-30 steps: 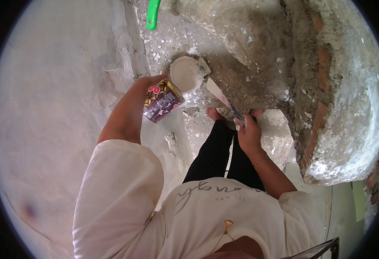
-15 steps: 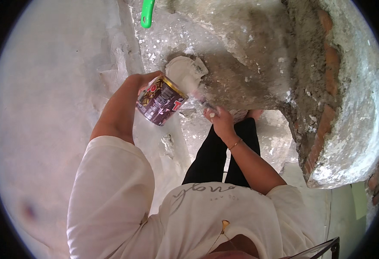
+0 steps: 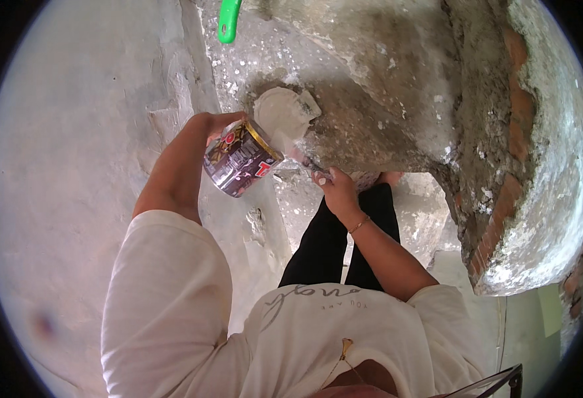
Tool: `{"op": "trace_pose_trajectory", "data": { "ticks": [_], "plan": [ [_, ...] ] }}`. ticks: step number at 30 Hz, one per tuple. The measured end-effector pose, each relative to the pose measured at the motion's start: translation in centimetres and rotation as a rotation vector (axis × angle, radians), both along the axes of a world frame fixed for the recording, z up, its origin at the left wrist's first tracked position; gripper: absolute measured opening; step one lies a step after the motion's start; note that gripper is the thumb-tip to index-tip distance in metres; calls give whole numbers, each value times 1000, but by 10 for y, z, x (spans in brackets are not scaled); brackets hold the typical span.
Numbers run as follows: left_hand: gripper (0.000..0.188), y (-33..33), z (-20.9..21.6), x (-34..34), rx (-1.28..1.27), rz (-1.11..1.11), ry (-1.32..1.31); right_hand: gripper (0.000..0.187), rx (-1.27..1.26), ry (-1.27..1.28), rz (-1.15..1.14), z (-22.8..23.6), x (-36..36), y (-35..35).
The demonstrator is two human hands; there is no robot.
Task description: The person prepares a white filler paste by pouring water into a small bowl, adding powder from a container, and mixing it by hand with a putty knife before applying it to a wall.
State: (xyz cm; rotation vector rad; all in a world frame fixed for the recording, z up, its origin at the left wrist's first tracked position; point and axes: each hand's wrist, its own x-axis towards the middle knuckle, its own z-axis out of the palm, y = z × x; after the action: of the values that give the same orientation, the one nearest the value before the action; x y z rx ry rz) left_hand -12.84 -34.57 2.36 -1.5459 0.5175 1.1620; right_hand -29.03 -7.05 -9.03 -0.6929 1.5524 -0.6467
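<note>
My left hand (image 3: 222, 124) grips a dark brown printed tin can (image 3: 238, 159) with a gold rim; most of its fingers are hidden behind the can. The can is tilted, its mouth turned to the right and up. Just beyond the mouth lies a round mass of white paste (image 3: 283, 113) on the rough ledge. My right hand (image 3: 339, 191) is closed round the dark handle of a slim tool (image 3: 309, 161). Its whitish, blurred end is near the can's rim and the near edge of the paste; I cannot tell whether it is a brush or a scraper.
A green handle (image 3: 228, 21) shows at the top edge. On the right rises a rough masonry block (image 3: 504, 166) with exposed brick and a crumbling edge. A smooth grey plastered surface (image 3: 72, 166) fills the left side. My legs (image 3: 324, 245) are below my right hand.
The can and my left hand have shifted slightly left and a little down. My right hand, with the tool, has moved slightly down and to the left.
</note>
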Motion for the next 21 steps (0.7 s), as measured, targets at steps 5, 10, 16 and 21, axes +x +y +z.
{"op": "trace_pose_trajectory", "data": {
  "ticks": [5,10,16,21],
  "plan": [
    [91,0,-24,32,-71,-54,-243,15,-18,-104,-29,-2,7,1],
    [100,-24,-32,36,217,149,-278,23,-136,-154,-130,-35,13,8],
    [92,-13,-12,-7,47,58,-51,20,-26,-137,-116,-38,9,1],
    [96,-15,-2,0,33,47,-70,20,-58,2,12,-12,12,-11]
  ]
}}
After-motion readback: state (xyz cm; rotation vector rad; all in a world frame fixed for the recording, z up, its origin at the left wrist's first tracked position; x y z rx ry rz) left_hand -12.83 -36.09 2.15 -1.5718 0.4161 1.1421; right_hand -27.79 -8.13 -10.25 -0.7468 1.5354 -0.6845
